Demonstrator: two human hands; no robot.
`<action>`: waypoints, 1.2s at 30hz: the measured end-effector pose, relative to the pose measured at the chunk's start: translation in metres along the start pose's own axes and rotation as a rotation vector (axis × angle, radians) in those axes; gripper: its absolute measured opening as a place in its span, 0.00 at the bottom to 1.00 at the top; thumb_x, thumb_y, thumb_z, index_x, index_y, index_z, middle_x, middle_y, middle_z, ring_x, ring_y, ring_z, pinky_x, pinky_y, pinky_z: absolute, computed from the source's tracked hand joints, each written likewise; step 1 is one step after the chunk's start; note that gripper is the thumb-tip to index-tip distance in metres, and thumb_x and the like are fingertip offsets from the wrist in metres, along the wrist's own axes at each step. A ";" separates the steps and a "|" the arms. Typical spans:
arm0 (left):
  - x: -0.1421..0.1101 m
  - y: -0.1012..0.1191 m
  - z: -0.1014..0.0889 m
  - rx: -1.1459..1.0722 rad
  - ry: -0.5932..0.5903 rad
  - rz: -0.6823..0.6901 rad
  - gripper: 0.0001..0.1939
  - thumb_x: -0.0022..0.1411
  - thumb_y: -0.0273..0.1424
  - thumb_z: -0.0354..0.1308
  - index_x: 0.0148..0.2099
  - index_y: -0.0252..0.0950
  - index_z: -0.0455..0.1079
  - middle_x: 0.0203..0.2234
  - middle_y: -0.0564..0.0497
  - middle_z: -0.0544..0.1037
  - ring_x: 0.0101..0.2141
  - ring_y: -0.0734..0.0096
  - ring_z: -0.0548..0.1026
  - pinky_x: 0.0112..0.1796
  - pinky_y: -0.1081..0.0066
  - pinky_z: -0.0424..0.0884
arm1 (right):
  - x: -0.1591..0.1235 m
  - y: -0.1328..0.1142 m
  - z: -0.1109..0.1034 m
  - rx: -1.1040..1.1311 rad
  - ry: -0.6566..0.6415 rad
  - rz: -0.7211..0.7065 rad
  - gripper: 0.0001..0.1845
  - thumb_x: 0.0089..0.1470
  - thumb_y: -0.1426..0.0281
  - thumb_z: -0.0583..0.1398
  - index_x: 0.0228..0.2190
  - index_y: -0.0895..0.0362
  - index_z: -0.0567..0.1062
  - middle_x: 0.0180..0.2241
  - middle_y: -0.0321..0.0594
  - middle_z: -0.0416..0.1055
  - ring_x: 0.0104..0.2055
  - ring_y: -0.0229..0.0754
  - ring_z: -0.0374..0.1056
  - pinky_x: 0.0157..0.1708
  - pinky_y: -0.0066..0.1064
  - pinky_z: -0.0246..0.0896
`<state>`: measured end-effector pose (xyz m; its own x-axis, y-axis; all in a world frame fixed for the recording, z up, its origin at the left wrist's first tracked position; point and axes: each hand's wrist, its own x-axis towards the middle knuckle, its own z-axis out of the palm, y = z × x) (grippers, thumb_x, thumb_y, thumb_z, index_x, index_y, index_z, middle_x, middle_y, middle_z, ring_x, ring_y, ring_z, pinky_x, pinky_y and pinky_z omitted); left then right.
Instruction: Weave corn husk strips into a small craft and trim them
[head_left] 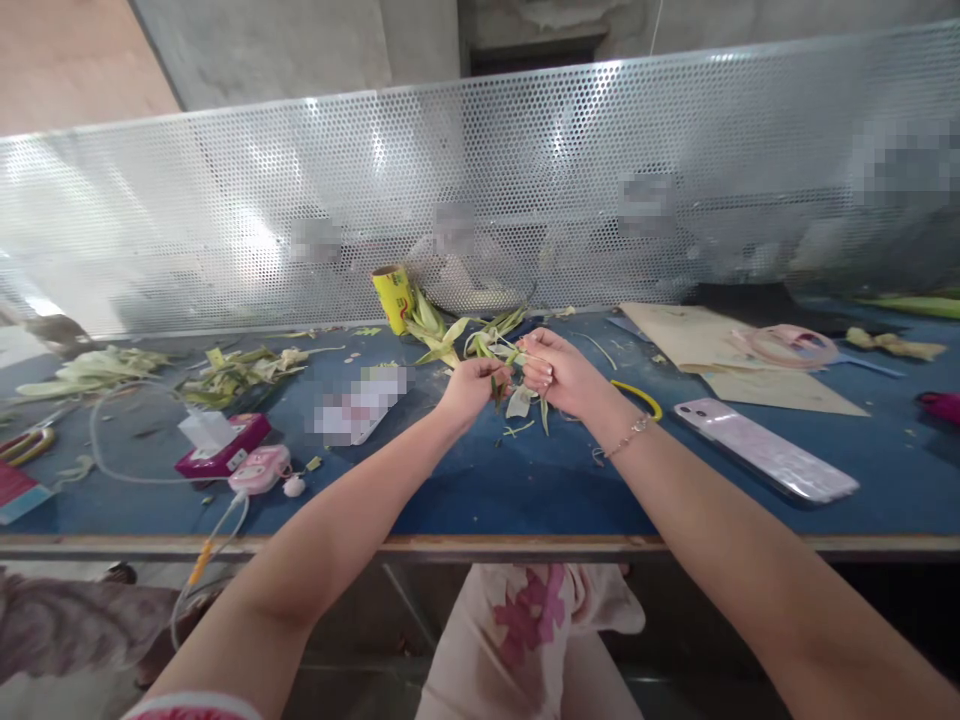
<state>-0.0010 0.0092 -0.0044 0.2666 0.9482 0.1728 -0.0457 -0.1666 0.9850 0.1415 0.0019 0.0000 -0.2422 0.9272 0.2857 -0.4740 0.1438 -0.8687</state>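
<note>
Green plant strips pinched between left hand and right hand, above blue surface.

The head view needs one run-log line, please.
left hand: pinching thin green leaf strips | right hand: same strips | beyond: yellow printed cylinder | right: pale pink phone | surface: blue tabletop

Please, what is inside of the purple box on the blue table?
A white tissue sticks out of the purple box. Anything deeper inside is covered by its walls, so I cannot tell.

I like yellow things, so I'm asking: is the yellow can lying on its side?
No, the shiny yellow can stands on end, tilted slightly, its open rim upward.
</note>
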 end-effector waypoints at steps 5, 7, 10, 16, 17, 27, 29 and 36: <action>-0.002 -0.003 0.000 0.149 -0.039 0.050 0.07 0.51 0.28 0.60 0.26 0.33 0.65 0.16 0.56 0.68 0.18 0.79 0.67 0.25 0.73 0.65 | 0.002 0.000 -0.001 -0.154 0.147 -0.016 0.13 0.43 0.66 0.65 0.22 0.56 0.64 0.14 0.27 0.57 0.15 0.28 0.51 0.17 0.24 0.43; -0.002 -0.006 -0.001 0.272 -0.033 0.137 0.05 0.52 0.27 0.59 0.27 0.33 0.66 0.17 0.56 0.69 0.19 0.79 0.67 0.27 0.73 0.65 | 0.003 0.001 -0.001 -0.225 0.191 -0.023 0.14 0.42 0.64 0.65 0.22 0.56 0.65 0.16 0.29 0.61 0.16 0.29 0.54 0.18 0.25 0.46; 0.001 -0.008 -0.004 0.470 0.068 0.314 0.01 0.50 0.26 0.60 0.28 0.34 0.70 0.21 0.54 0.72 0.23 0.77 0.68 0.30 0.72 0.65 | 0.004 0.002 -0.001 -0.266 0.208 -0.004 0.14 0.42 0.63 0.65 0.24 0.56 0.65 0.17 0.30 0.64 0.17 0.31 0.58 0.19 0.26 0.49; 0.007 -0.010 -0.012 0.541 0.179 0.392 0.05 0.46 0.26 0.63 0.30 0.35 0.73 0.26 0.52 0.74 0.23 0.78 0.66 0.29 0.73 0.66 | 0.004 0.000 -0.001 -0.247 0.171 0.020 0.15 0.38 0.64 0.67 0.26 0.58 0.69 0.19 0.31 0.65 0.19 0.30 0.59 0.22 0.26 0.54; 0.007 -0.010 -0.011 0.510 0.161 0.380 0.05 0.46 0.25 0.62 0.31 0.35 0.73 0.26 0.52 0.75 0.23 0.79 0.66 0.29 0.73 0.66 | 0.004 0.000 -0.001 -0.237 0.163 0.021 0.16 0.37 0.64 0.68 0.25 0.58 0.69 0.19 0.31 0.65 0.20 0.30 0.59 0.22 0.26 0.55; -0.001 -0.004 -0.005 0.015 0.007 0.294 0.10 0.55 0.36 0.57 0.29 0.34 0.69 0.21 0.54 0.70 0.23 0.78 0.68 0.30 0.73 0.67 | 0.002 0.003 0.001 -0.239 0.127 0.022 0.19 0.29 0.63 0.72 0.22 0.58 0.70 0.21 0.32 0.66 0.24 0.31 0.63 0.28 0.28 0.60; 0.001 -0.005 -0.007 0.063 0.050 0.313 0.10 0.55 0.36 0.57 0.28 0.33 0.69 0.20 0.53 0.71 0.24 0.77 0.68 0.30 0.73 0.66 | 0.001 0.004 0.002 -0.237 0.106 0.014 0.19 0.30 0.63 0.72 0.22 0.58 0.70 0.21 0.33 0.67 0.25 0.31 0.63 0.29 0.28 0.61; 0.003 -0.008 -0.012 0.242 0.199 0.307 0.13 0.57 0.35 0.53 0.24 0.33 0.67 0.17 0.55 0.68 0.21 0.79 0.63 0.26 0.75 0.59 | 0.000 0.007 0.004 -0.261 0.059 0.053 0.18 0.31 0.67 0.71 0.26 0.58 0.73 0.22 0.33 0.69 0.24 0.32 0.63 0.28 0.29 0.61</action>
<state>-0.0117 0.0172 -0.0117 0.0837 0.8745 0.4778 0.1395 -0.4850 0.8633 0.1350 0.0010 -0.0042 -0.2072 0.9534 0.2194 -0.2256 0.1717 -0.9590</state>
